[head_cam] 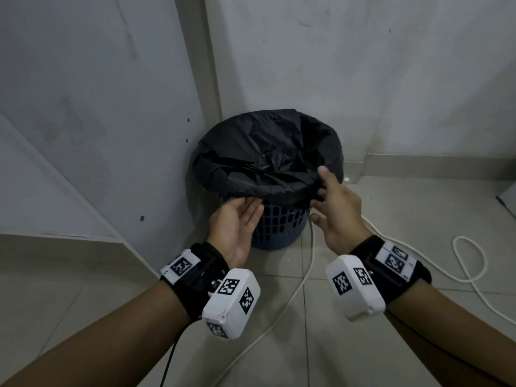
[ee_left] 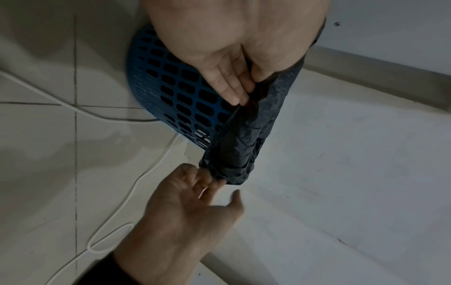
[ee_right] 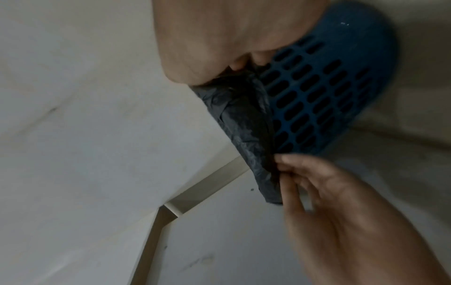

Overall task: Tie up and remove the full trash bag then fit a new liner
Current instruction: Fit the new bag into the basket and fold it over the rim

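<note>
A black trash bag (head_cam: 268,152) lines a blue perforated basket (head_cam: 279,224) standing on the floor in a corner, its top folded down over the rim. My left hand (head_cam: 245,213) is palm-up at the near-left rim and pinches the bag's hanging hem (ee_left: 244,135) between thumb and nearly straight fingers (ee_left: 231,86). At the near-right rim, my right hand (head_cam: 321,196) hooks curled fingers (ee_left: 209,179) into the hem, with the index finger raised. The right wrist view shows the bag's edge (ee_right: 244,125) stretched between both hands. What is inside the bag is hidden.
White walls close in behind the basket, and a white cabinet panel (head_cam: 83,135) stands at the left. A white cable (head_cam: 301,289) runs across the tiled floor past the basket's base and loops at the right (head_cam: 469,261).
</note>
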